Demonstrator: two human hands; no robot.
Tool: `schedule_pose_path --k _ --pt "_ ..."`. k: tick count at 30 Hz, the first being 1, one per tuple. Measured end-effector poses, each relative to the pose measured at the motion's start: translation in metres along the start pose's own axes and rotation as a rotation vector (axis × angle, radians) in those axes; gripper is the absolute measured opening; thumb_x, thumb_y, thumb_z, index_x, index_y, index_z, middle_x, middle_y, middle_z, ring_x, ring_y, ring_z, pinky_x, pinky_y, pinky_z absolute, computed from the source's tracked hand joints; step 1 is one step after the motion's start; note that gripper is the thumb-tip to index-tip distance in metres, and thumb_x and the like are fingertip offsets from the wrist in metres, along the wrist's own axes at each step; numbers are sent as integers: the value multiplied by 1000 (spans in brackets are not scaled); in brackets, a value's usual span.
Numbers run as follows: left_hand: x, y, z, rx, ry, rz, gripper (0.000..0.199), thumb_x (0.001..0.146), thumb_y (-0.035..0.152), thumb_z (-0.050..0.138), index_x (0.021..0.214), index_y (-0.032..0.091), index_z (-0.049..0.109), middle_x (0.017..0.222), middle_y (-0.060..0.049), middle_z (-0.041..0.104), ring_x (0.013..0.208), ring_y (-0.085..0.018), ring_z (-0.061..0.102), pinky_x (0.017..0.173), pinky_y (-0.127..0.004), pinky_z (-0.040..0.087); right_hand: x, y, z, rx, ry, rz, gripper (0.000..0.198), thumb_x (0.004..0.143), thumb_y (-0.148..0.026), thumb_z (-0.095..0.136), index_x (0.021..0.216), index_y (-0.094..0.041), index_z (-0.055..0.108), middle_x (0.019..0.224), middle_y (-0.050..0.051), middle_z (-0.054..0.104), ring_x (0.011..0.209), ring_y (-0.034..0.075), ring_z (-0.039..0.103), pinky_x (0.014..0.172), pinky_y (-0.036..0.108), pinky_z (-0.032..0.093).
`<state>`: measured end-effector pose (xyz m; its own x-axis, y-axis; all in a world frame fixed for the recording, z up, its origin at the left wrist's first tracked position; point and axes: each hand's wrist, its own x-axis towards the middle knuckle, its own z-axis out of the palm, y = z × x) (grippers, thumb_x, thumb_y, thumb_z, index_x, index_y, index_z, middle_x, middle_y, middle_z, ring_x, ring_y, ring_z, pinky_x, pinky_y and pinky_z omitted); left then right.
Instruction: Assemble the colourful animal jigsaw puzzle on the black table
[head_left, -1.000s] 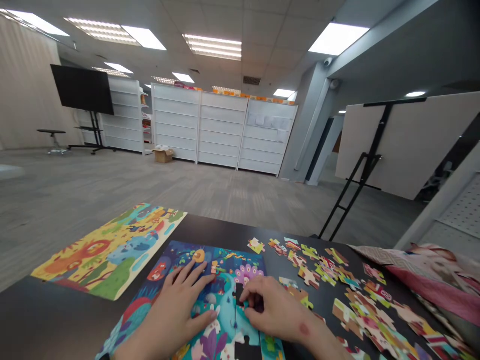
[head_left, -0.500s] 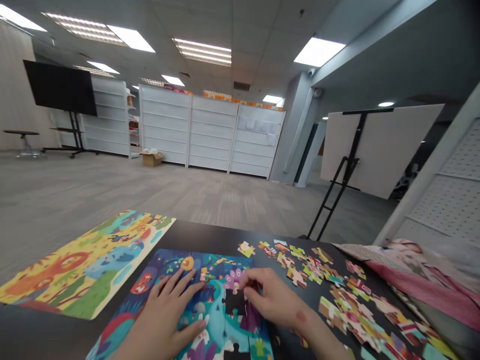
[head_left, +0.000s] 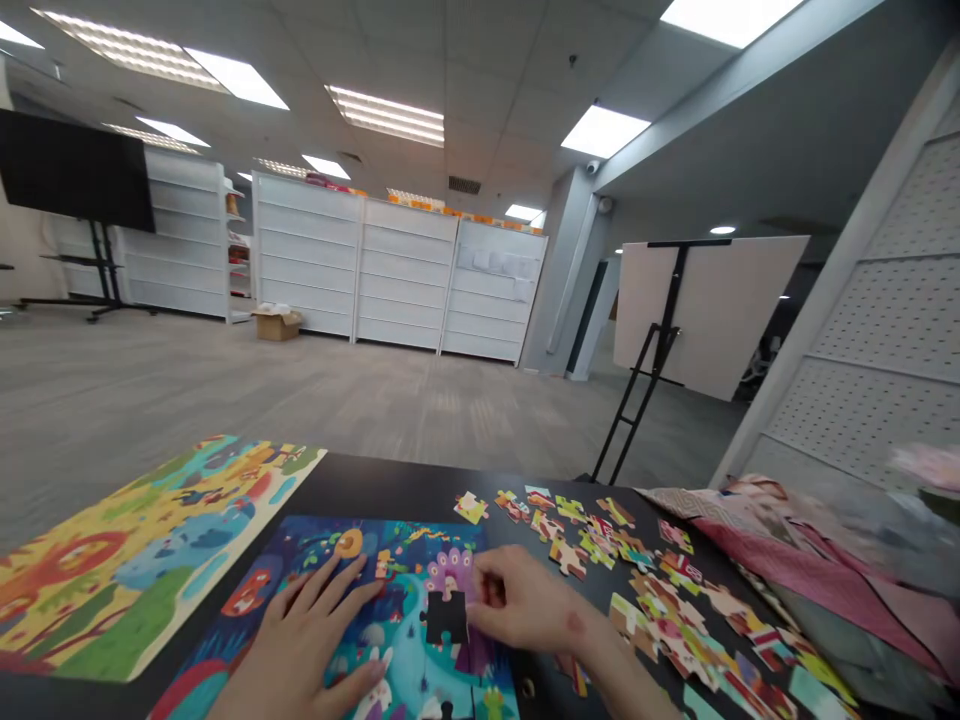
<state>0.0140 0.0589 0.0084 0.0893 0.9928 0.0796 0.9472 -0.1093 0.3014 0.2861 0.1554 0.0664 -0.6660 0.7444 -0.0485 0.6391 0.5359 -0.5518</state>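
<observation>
A dark blue jigsaw puzzle point(head_left: 420, 540) with a purple peacock lies on the black table. One square gap point(head_left: 445, 617) shows near the peacock, and part of another appears at the bottom edge. My left hand point(head_left: 307, 635) rests flat on the puzzle's left half, fingers spread. Just right of the upper gap, my right hand point(head_left: 517, 600) has its thumb and curled fingers pressed together against the puzzle. Whatever sits between those fingertips is hidden. A purple puzzle piece point(head_left: 474, 655) shows below them, with a pale edge along the gap.
Left of the puzzle lies a yellow animal picture board point(head_left: 161, 540). Many loose puzzle pieces point(head_left: 675, 610) spread over the table's right side. Pink and grey cloth point(head_left: 810, 570) lies at the far right. Beyond the table stand an easel board point(head_left: 705, 310) and white shelves point(head_left: 405, 275).
The view has shifted, so the scene sits further left. Both hands keep nearly the same places on the puzzle, and the right fingers remain curled beside the gap.
</observation>
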Motion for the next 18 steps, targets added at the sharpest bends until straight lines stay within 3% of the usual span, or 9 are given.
schedule_pose_path --k 3,7,10,14,18 --pt "1 0 1 16 0 -6 63 86 76 48 141 46 50 157 1 40 148 -37 31 116 -66 29 -3 6 -4 -38 -104 130 6 69 -22 62 68 -20 56 52 -7 53 49 10 55 45 17 34" --pt "3 -3 3 10 -12 11 63 85 77 47 140 47 50 158 2 39 148 -37 30 116 -67 29 -6 8 -1 111 -235 262 6 71 -21 54 76 -22 58 48 -7 57 44 14 62 41 18 42" --pt "3 -1 2 11 -25 10 62 85 76 49 140 48 50 158 2 39 148 -37 31 116 -66 30 -6 5 0 124 -230 270 8 67 -21 60 74 -23 56 49 -7 59 46 14 64 42 18 43" --pt "1 9 -4 46 43 -29 59 83 71 56 136 45 56 155 1 43 146 -36 36 116 -63 32 -7 6 1 165 -245 351 33 58 -37 81 74 -24 55 48 -7 59 44 15 62 39 18 42" --pt "0 12 -6 28 23 -19 58 84 67 58 136 43 57 154 0 44 145 -36 37 115 -62 34 -10 4 5 10 -163 406 47 48 -51 87 69 -23 56 56 -5 61 45 16 61 36 19 36"
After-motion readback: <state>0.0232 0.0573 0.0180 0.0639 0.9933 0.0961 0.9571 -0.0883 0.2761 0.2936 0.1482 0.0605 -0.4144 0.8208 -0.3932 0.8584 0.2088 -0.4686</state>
